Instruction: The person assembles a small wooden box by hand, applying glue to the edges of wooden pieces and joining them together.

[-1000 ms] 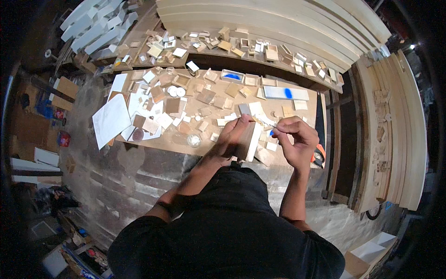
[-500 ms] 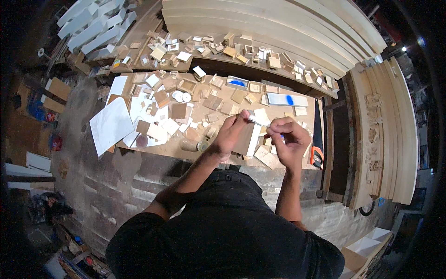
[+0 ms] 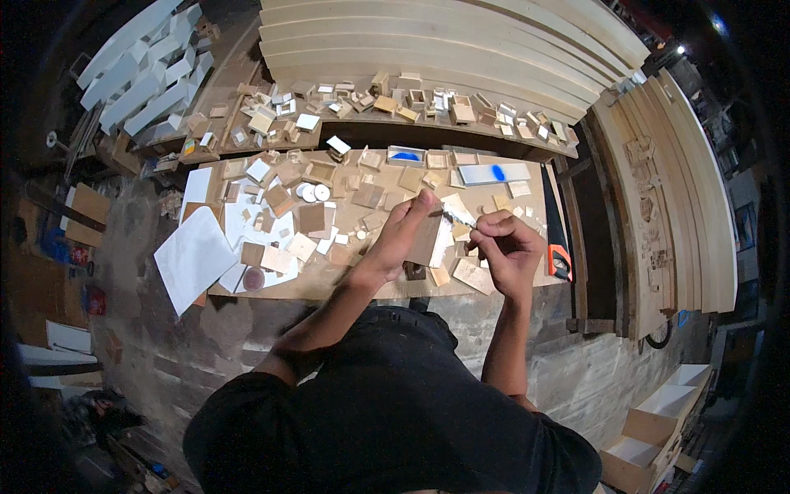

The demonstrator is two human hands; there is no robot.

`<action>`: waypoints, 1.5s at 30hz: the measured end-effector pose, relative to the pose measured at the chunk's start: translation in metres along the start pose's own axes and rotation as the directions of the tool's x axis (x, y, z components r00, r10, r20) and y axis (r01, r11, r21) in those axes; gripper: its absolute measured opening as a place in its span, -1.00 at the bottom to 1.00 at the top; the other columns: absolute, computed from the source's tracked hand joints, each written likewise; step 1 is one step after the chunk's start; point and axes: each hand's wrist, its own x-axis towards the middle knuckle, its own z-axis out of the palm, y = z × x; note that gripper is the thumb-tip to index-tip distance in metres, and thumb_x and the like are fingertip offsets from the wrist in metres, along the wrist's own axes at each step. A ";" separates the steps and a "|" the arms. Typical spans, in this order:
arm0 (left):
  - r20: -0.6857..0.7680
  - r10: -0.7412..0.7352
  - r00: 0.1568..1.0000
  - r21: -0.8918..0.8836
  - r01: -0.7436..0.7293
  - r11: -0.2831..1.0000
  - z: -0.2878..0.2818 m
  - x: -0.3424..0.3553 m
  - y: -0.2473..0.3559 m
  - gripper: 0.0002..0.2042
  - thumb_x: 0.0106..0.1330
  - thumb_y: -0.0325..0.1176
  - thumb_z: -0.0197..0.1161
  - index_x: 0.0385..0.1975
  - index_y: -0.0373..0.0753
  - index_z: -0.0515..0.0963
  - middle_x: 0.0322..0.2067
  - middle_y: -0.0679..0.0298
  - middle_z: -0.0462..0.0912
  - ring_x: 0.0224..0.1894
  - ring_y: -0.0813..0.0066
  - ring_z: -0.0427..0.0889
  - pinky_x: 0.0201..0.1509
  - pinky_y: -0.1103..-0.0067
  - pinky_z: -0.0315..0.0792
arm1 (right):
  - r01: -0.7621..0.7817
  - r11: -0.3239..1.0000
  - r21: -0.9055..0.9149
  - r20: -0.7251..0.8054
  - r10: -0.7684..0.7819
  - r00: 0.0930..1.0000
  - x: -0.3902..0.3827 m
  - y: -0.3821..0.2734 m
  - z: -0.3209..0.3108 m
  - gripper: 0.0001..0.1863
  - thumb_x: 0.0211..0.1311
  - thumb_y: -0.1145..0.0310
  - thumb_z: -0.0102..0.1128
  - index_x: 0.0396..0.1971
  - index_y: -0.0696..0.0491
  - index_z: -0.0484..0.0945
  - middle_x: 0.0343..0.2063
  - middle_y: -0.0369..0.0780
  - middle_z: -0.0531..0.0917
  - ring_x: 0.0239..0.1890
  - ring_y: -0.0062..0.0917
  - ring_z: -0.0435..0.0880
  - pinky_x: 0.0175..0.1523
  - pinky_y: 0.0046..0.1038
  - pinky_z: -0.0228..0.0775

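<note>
Left hand (image 3: 393, 243) clamped on flat brown rectangular wooden board (image 3: 425, 236), left of orange-handled dark-bladed saw (image 3: 557, 226) — right hand (image 3: 512, 247) pinching thin dark strip, material unclear (image 3: 461, 220) — best brace board firmly, pinch lightly.

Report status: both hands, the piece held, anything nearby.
Left hand gripping brown panel. Right hand pinching thin item near panel's edge, too small to identify. Loose wood pieces beyond; orange-handled saw right, touching neither hand.

A flat, brown-faced wooden piece (image 3: 425, 240) with a pale edge sits tilted in the left grip (image 3: 390, 247); a slender, blurred object (image 3: 464, 221) extends from the right grip (image 3: 512, 244) toward it.
</note>
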 end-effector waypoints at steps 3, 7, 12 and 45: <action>0.032 0.000 1.000 0.014 -0.001 1.000 -0.009 -0.001 0.004 -0.46 0.44 0.23 -0.01 -0.21 -0.22 0.53 -0.35 0.41 0.56 -0.30 0.74 0.56 -0.23 0.69 0.48 | -0.105 0.994 -0.003 0.090 0.105 0.990 -0.006 -0.007 0.009 -0.90 0.08 0.76 0.27 -0.46 0.26 0.57 -0.37 -0.09 0.65 -0.40 -0.55 0.67 -0.35 -0.55 0.58; 0.035 -0.014 0.999 0.003 0.014 1.000 -0.019 -0.002 0.013 -0.46 0.43 0.23 0.00 -0.21 -0.22 0.53 -0.35 0.37 0.60 -0.33 0.69 0.60 -0.25 0.68 0.51 | -0.121 0.991 0.047 0.245 0.106 0.964 -0.023 -0.005 0.017 -0.90 0.07 0.74 0.31 -0.48 0.25 0.59 -0.40 -0.11 0.65 -0.42 -0.54 0.68 -0.40 -0.56 0.57; 0.012 -0.053 0.999 -0.004 0.053 0.999 -0.017 -0.005 0.015 -0.47 0.43 0.22 0.01 -0.19 -0.22 0.53 -0.37 0.35 0.62 -0.36 0.65 0.63 -0.27 0.66 0.53 | -0.115 0.982 0.148 0.100 0.101 0.990 -0.023 -0.005 0.017 -0.89 0.08 0.73 0.31 -0.49 0.23 0.56 -0.39 -0.11 0.65 -0.43 -0.56 0.66 -0.41 -0.59 0.55; -0.015 -0.100 0.995 -0.062 0.099 0.993 -0.023 0.012 -0.003 -0.46 0.45 0.20 -0.02 -0.13 -0.24 0.53 -0.34 0.34 0.61 -0.38 0.66 0.61 -0.36 0.66 0.52 | -0.035 0.999 -0.027 0.061 0.036 0.997 0.010 0.026 0.021 -0.89 0.08 0.75 0.26 -0.43 0.27 0.55 -0.38 -0.11 0.65 -0.37 -0.54 0.65 -0.28 -0.53 0.57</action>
